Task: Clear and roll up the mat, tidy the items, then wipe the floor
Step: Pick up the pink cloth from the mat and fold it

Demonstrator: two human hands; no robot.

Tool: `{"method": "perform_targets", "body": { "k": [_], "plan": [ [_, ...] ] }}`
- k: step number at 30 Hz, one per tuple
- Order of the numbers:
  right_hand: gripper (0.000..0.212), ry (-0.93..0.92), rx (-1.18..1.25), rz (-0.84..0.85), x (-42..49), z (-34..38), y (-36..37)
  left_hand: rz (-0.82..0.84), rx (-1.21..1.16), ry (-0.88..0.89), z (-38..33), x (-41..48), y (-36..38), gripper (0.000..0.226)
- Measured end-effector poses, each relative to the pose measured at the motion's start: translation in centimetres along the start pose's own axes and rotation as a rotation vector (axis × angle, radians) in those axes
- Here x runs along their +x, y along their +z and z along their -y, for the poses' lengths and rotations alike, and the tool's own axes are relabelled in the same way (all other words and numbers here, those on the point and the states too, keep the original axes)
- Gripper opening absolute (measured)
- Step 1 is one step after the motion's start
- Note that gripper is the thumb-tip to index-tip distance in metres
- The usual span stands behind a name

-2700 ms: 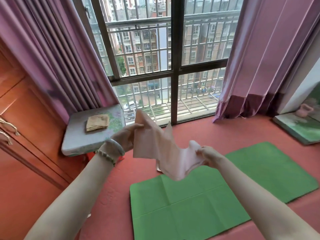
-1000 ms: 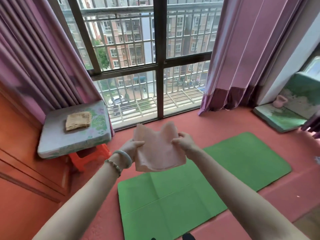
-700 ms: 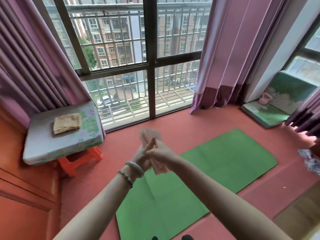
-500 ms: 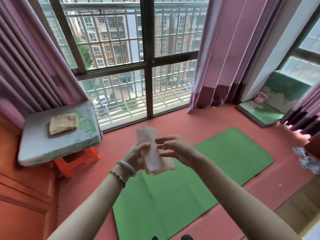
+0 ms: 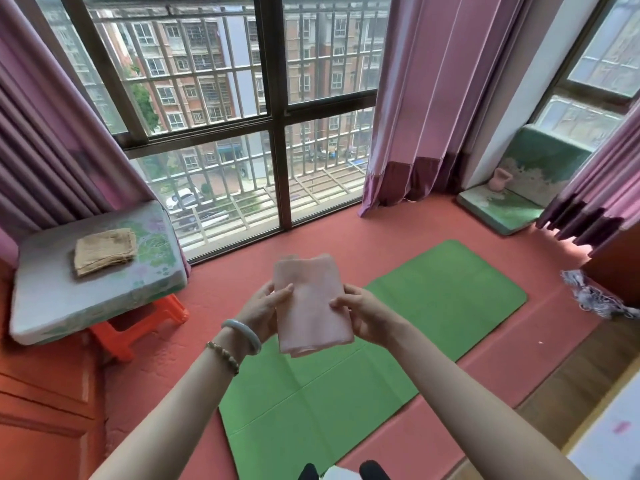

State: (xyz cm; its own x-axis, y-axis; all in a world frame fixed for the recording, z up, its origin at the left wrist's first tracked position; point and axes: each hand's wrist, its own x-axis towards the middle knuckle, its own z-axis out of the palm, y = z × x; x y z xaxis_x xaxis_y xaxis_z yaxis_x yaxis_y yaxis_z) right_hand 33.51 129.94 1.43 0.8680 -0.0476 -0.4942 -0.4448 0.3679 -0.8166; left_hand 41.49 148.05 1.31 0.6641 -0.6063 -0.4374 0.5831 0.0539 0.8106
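A folded pale pink cloth [image 5: 310, 303] is held upright in front of me, above the floor. My left hand [image 5: 263, 311] grips its left edge and my right hand [image 5: 363, 315] grips its right edge. Below it a green mat [image 5: 381, 358] lies flat and unrolled on the red floor [image 5: 408, 233], with fold creases across it. A folded tan cloth [image 5: 104, 250] rests on a grey floral cushion [image 5: 93, 289] at the left.
The cushion sits on an orange plastic stool [image 5: 138, 327]. A green pad [image 5: 498, 211] with a small pink kettlebell [image 5: 498, 179] lies in the far right corner. A mop head [image 5: 592, 299] shows at the right edge. Pink curtains flank the tall barred window.
The pink cloth went from spread open between my hands to folded into a narrow rectangle. My hands came together on it, and my view turned to the right.
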Motion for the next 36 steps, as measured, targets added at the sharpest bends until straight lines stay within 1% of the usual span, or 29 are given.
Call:
{"method": "perform_targets", "body": {
  "k": [2,4,8,12,14,16,19,22,24,26,27,34,36],
  "plan": [
    [0.032,-0.029,-0.074,-0.066,-0.6,-0.1,-0.4,0.094,0.088,-0.05,0.0,0.5,-0.1,0.069],
    [0.034,-0.04,-0.092,-0.123,-1.4,-0.3,-1.2,0.182,0.168,-0.104,0.2,1.3,0.1,0.078],
    [0.043,-0.047,-0.078,-0.227,-3.6,-1.0,-3.6,0.176,0.3,-0.137,1.3,3.4,2.7,0.07],
    [0.054,-0.071,0.007,-0.383,-7.1,-1.9,-7.6,0.303,0.305,-0.151,3.1,5.4,7.3,0.072],
    [0.052,-0.079,0.086,-0.435,-9.4,-2.3,-9.9,0.371,0.314,-0.147,4.2,6.1,10.1,0.078],
    [0.049,-0.097,0.193,-0.466,-11.6,-2.7,-12.1,0.431,0.335,-0.145,5.2,6.8,13.3,0.078],
    [0.046,-0.133,0.3,-0.542,-14.3,-3.3,-15.7,0.486,0.393,-0.161,6.6,8.0,18.3,0.069],
    [0.048,-0.146,0.342,-0.604,-16.2,-3.5,-19.4,0.533,0.461,-0.168,7.6,9.7,23.3,0.058],
    [0.054,-0.156,0.369,-0.642,-17.3,-2.9,-22.2,0.551,0.494,-0.183,8.3,11.2,26.7,0.054],
    [0.065,-0.178,0.393,-0.672,-18.2,-1.8,-25.4,0.574,0.515,-0.189,8.8,12.9,30.5,0.056],
    [0.066,-0.191,0.4,-0.682,-18.8,-1.2,-27.3,0.582,0.523,-0.187,9.0,13.9,32.7,0.055],
    [0.052,-0.251,0.341,-0.747,-22.9,4.9,-41.0,0.666,0.479,-0.191,9.9,20.7,47.6,0.048],
    [0.051,-0.267,0.312,-0.764,-23.8,6.6,-44.5,0.683,0.446,-0.221,9.9,22.2,51.2,0.051]
  ]
}}
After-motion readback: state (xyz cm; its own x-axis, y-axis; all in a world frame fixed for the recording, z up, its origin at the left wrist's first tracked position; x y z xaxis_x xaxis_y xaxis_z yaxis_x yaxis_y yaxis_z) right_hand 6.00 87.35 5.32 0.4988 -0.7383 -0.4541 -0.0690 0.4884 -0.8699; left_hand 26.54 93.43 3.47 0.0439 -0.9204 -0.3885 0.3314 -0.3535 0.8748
